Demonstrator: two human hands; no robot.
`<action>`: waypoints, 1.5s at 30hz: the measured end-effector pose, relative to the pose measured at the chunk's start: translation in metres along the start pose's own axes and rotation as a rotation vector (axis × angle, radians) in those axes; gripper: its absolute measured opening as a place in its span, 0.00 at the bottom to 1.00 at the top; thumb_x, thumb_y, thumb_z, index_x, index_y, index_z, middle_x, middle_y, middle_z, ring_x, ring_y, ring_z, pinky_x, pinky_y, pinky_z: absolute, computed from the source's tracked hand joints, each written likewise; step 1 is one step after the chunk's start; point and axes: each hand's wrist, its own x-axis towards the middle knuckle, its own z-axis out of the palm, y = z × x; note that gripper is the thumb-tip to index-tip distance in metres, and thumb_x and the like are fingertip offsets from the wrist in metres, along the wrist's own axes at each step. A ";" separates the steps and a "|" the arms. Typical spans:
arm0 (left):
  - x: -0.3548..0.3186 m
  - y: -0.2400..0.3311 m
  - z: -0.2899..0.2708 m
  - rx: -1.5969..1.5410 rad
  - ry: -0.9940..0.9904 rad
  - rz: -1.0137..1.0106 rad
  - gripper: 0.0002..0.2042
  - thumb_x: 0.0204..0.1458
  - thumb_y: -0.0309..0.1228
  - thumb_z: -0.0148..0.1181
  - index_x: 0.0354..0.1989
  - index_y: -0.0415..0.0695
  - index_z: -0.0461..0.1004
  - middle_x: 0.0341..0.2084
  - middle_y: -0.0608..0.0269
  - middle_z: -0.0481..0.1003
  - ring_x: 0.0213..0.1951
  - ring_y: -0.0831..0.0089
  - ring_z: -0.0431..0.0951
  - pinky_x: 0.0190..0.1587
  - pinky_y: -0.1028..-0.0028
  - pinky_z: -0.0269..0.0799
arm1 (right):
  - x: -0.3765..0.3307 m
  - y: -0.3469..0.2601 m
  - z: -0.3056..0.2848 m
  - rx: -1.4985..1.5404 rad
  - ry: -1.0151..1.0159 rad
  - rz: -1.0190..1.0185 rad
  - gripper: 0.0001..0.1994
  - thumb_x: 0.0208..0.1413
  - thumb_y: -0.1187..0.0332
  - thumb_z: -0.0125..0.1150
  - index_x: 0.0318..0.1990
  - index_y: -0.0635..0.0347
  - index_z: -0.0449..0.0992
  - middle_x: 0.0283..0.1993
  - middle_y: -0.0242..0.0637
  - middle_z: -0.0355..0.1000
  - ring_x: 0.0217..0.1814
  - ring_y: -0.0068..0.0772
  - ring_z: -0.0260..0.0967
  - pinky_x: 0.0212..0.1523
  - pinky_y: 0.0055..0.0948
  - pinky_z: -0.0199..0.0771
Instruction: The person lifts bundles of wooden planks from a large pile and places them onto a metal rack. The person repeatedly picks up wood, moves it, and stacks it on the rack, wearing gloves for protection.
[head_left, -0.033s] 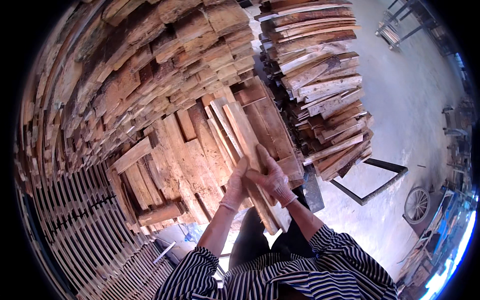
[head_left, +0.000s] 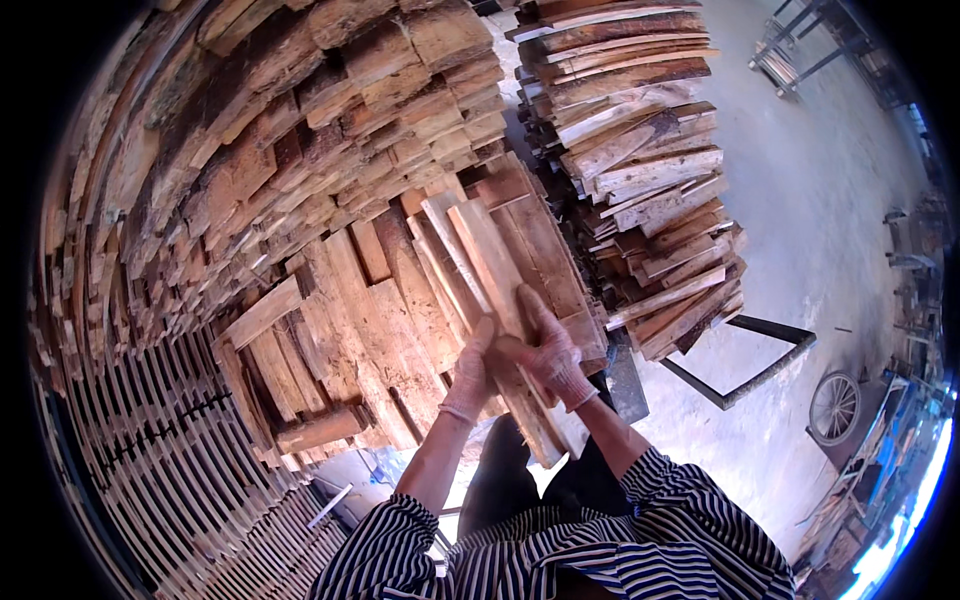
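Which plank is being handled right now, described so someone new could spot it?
Start at the big wall of stacked timber filling the left and top of the view. Just in front of it, both gloved hands, the left hand and the right hand, clasp a bundle of pale planks. Unlike the flat-lying neighbours, it is raised and slants toward the person.

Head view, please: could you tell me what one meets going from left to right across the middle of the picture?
Rack of thin slats → pile of short boards → left hand → held boards → right hand → stack of planks → black metal frame → wheel.
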 end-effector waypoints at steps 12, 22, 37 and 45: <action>0.054 0.011 -0.125 -0.160 -0.106 0.141 0.27 0.61 0.54 0.59 0.58 0.45 0.72 0.43 0.48 0.81 0.39 0.49 0.83 0.43 0.51 0.83 | 0.113 0.007 0.010 -0.861 0.089 -0.098 0.34 0.68 0.49 0.49 0.79 0.36 0.50 0.70 0.66 0.60 0.66 0.65 0.69 0.56 0.55 0.76; 0.047 0.022 -0.099 -0.065 -0.165 0.038 0.31 0.58 0.63 0.60 0.54 0.46 0.72 0.41 0.55 0.80 0.42 0.54 0.82 0.47 0.54 0.82 | 0.134 0.024 -0.048 -0.999 -0.025 -0.477 0.36 0.67 0.44 0.52 0.77 0.47 0.55 0.66 0.60 0.65 0.64 0.58 0.69 0.55 0.51 0.77; 0.129 0.052 0.062 1.558 0.442 0.571 0.53 0.57 0.63 0.58 0.80 0.40 0.41 0.79 0.40 0.42 0.79 0.44 0.42 0.79 0.53 0.39 | -0.028 0.063 -0.077 0.204 0.144 -0.128 0.46 0.59 0.67 0.72 0.80 0.55 0.50 0.77 0.42 0.59 0.78 0.35 0.56 0.75 0.31 0.55; 0.211 0.018 0.039 2.248 0.771 0.941 0.50 0.59 0.56 0.55 0.78 0.32 0.41 0.75 0.33 0.48 0.75 0.34 0.49 0.73 0.36 0.44 | 0.035 0.067 -0.115 -0.378 0.201 -0.089 0.31 0.71 0.46 0.49 0.77 0.44 0.59 0.56 0.51 0.70 0.59 0.54 0.71 0.58 0.42 0.72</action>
